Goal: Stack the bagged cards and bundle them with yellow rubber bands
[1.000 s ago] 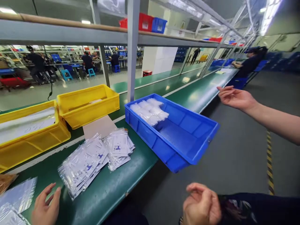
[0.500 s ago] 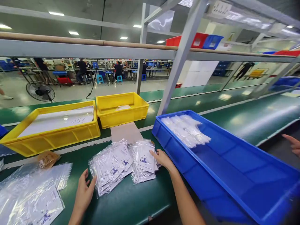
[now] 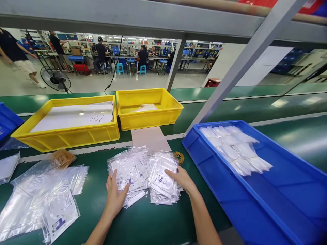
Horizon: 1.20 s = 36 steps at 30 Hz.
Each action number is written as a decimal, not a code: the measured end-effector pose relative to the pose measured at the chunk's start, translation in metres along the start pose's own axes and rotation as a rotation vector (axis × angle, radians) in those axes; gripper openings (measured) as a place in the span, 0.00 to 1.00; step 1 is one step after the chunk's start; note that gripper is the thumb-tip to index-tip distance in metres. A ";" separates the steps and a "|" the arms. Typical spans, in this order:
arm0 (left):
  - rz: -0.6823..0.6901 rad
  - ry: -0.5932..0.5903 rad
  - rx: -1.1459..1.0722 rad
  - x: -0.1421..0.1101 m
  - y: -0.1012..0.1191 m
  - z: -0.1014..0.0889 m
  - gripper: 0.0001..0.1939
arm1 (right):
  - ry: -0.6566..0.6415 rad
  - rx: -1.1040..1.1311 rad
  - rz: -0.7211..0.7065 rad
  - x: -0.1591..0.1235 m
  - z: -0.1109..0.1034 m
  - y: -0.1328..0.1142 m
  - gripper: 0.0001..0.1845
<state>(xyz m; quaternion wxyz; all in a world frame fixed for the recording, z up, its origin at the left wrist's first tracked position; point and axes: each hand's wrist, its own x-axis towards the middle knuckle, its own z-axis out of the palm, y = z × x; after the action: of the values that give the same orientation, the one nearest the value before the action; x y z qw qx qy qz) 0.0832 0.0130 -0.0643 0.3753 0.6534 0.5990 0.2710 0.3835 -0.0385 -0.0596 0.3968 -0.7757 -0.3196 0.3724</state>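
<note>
Two loose piles of clear zip bags with printed white cards lie side by side on the green worktop. My left hand (image 3: 116,195) rests against the left pile (image 3: 134,170), fingers spread along its outer edge and thumb over its front. At the right pile (image 3: 163,177), my right hand (image 3: 183,179) has its thumb on top and its fingers around the right edge, partly hidden. Just behind that hand lies a bundle of yellow rubber bands (image 3: 179,157). More bagged cards (image 3: 60,214) and clear bags (image 3: 33,197) lie to the left.
Two yellow bins (image 3: 76,134) (image 3: 150,117) stand behind the piles, with a cardboard sheet (image 3: 152,137) before them. A long blue bin (image 3: 245,200) on the right holds banded clear bags (image 3: 235,146). Brown rubber bands (image 3: 63,158) lie left. A slanted metal post (image 3: 245,64) rises behind.
My left hand has moved in onto the left pile, and the two piles now sit closer together. My right hand stays at the right pile. The view has turned left and down.
</note>
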 end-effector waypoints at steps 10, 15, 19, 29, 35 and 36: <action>-0.044 -0.049 -0.023 0.000 -0.004 -0.001 0.32 | -0.077 0.199 -0.036 -0.029 0.028 -0.028 0.27; -0.043 -0.077 0.017 0.002 -0.009 -0.001 0.33 | -0.107 0.299 -0.015 -0.038 0.050 -0.032 0.32; -0.039 -0.043 -0.025 0.001 -0.006 -0.001 0.32 | -0.113 0.418 0.035 -0.044 0.061 -0.026 0.39; -0.024 -0.031 -0.050 0.005 -0.013 0.003 0.32 | -0.173 0.494 0.065 -0.049 0.068 -0.026 0.34; -0.065 -0.110 -0.033 0.002 -0.003 0.000 0.37 | -0.189 0.604 0.127 -0.073 0.088 -0.034 0.34; -0.068 -0.095 -0.042 0.001 -0.003 0.000 0.38 | -0.195 0.645 0.163 -0.078 0.091 -0.034 0.35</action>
<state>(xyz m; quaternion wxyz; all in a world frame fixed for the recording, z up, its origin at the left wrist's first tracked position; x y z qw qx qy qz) 0.0818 0.0143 -0.0668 0.4259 0.6367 0.5966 0.2393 0.2604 -0.0495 -0.0424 0.5580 -0.5942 -0.1588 0.5571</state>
